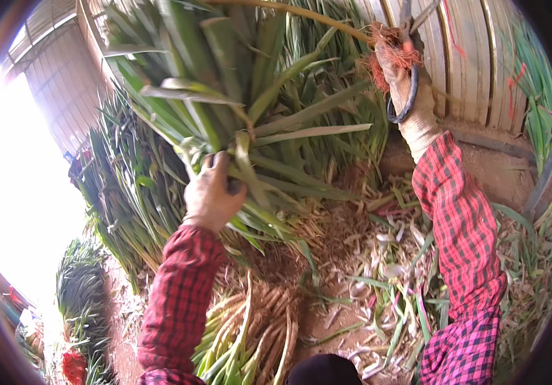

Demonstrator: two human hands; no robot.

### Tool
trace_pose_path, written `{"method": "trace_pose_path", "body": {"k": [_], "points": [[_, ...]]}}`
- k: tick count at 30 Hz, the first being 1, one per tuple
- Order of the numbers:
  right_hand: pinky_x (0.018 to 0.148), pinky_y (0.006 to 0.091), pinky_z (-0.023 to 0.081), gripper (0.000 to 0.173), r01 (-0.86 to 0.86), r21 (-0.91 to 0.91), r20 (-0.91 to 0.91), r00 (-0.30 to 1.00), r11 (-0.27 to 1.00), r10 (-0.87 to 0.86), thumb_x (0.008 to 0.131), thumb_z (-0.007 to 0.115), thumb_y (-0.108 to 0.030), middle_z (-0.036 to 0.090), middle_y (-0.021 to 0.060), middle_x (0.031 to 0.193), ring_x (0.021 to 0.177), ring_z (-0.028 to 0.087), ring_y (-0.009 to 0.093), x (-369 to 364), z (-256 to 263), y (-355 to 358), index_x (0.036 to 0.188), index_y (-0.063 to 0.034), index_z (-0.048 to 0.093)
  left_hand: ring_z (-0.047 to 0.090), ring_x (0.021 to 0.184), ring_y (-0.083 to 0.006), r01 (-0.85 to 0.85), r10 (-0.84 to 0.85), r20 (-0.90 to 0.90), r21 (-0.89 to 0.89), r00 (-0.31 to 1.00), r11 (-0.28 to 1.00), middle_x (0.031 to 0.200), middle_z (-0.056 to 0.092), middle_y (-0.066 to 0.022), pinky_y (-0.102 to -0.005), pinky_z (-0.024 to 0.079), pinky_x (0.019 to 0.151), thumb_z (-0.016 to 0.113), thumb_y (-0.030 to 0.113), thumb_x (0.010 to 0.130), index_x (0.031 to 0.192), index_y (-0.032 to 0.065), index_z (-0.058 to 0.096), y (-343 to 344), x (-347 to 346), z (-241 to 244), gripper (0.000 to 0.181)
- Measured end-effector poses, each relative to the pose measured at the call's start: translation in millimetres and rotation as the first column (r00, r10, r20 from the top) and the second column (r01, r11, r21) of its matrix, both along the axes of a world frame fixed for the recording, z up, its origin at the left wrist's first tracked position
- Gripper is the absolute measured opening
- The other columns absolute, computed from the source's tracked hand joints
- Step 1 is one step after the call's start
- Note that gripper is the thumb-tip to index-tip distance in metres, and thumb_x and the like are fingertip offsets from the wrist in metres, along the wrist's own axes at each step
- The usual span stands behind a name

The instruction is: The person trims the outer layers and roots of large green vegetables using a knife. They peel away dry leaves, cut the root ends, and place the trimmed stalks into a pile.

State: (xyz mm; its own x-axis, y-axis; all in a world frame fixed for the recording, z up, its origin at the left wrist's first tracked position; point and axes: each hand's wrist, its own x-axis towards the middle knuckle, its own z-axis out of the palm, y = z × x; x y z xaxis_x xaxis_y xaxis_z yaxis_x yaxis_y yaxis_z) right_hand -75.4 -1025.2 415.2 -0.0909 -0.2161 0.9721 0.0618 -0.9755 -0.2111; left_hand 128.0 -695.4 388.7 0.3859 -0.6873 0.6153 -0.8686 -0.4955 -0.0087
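Note:
My left hand (214, 192) grips the stalks of a big bunch of long green onion leaves (223, 82), which fan out above and to the right of it. Raised at the upper right, my right hand (401, 72) wears a light knitted glove. It is closed around scissors (403, 103), with a dark-wrapped handle loop below and the blades upward, and a tangle of red string (386, 57). A long yellowish stalk (304, 14) reaches from the top to this hand; whether the hand holds it I cannot tell.
Green onions with pale stems (252, 332) lie on the floor before me. More bunches (131, 178) stand at the left; another (81, 288) lies lower left near red netting (74, 365). Peelings and cut leaves (391, 288) litter the dirt. A corrugated metal wall (468, 72) rises at the upper right.

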Motion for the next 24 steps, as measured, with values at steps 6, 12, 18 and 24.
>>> {"method": "trace_pose_path", "body": {"k": [6, 12, 18, 24], "points": [[0.106, 0.0329, 0.048, 0.039, -0.165, 0.302, -0.318, 0.911, 0.939, 0.263, 0.108, 0.047, -0.012, 0.056, 0.0131, 0.145, 0.136, 0.051, 0.021, -13.5, -74.9, 87.2, 0.146, -0.0037, 0.047, 0.065, 0.105, -0.0457, -0.164, 0.161, 0.067, 0.047, 0.985, 0.985, 0.132, 0.058, -0.0282, -0.0506, 0.056, 0.086, 0.076, 0.022, 0.079, 0.145, 0.0014, 0.046, 178.1, -8.1, -40.5, 0.075], [0.102, 0.0338, 0.054, 0.053, -0.587, 0.45, -0.276, 0.625, 0.673, 0.73, 0.101, 0.061, -0.002, 0.061, 0.012, 0.134, 0.125, 0.06, 0.023, -35.5, -190.8, 153.8, 0.15, -0.0036, 0.042, 0.065, 0.108, -0.0425, -0.407, 0.382, -0.446, 0.043, 0.809, 0.913, 0.129, 0.061, -0.0265, -0.0478, 0.055, 0.09, 0.078, 0.021, 0.081, 0.143, -0.0016, 0.049, 388.8, -34.7, -216.5, 0.072], [0.092, 0.0306, 0.055, 0.041, -0.494, 0.849, -0.025, 0.313, 0.186, 0.949, 0.106, 0.052, -0.034, 0.069, 0.0102, 0.116, 0.101, 0.067, 0.019, -9.0, -338.7, 188.8, 0.127, 0.0002, 0.062, 0.065, 0.108, -0.039, -0.349, 0.396, -0.882, 0.298, 0.256, 0.888, 0.125, 0.064, -0.024, -0.0456, 0.054, 0.092, 0.079, 0.022, 0.083, 0.138, -0.0026, 0.055, 494.6, -168.2, -404.4, 0.065], [0.095, 0.0361, 0.057, 0.035, -0.164, 0.596, 0.803, 0.111, -0.786, 0.586, 0.101, 0.062, -0.031, 0.069, 0.0183, 0.113, 0.103, 0.069, 0.029, 20.8, -376.6, 253.0, 0.109, 0.003, 0.062, 0.066, 0.106, -0.0322, -0.567, 0.414, -0.788, 0.101, 0.456, 0.817, 0.117, 0.067, -0.0166, -0.0417, 0.053, 0.092, 0.08, 0.027, 0.086, 0.126, 0.0011, 0.063, 495.3, -158.8, -256.3, 0.05]]}}
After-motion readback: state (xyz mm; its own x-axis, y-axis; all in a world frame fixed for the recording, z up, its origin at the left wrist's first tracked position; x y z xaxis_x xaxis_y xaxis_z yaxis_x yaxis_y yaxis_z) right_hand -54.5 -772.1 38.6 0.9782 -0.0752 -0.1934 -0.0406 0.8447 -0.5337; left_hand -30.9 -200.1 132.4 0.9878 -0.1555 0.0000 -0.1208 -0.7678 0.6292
